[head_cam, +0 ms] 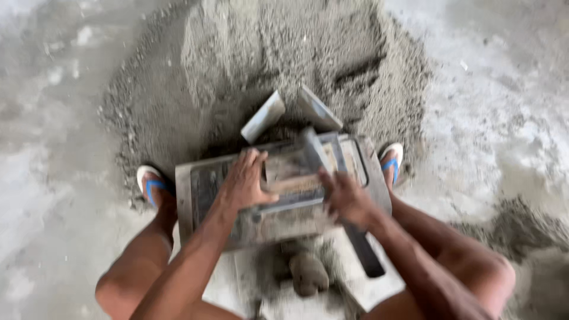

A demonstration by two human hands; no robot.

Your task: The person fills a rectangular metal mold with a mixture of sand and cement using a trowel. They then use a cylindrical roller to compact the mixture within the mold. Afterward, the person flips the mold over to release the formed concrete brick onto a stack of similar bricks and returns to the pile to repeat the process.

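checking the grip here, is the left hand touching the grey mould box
Touching. The head view shows the left hand lying flat on top of the grey mould box, fingers spread over its upper face with no gap visible, despite motion blur.

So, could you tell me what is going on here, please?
A person squats at the edge of a grey sand heap with both bare hands on a rectangular metal mould set between their sandalled feet. The left hand rests flat on the mould's top; the right hand is at its right side, near a dark handle. The picture is blurred, so the grip is unclear.
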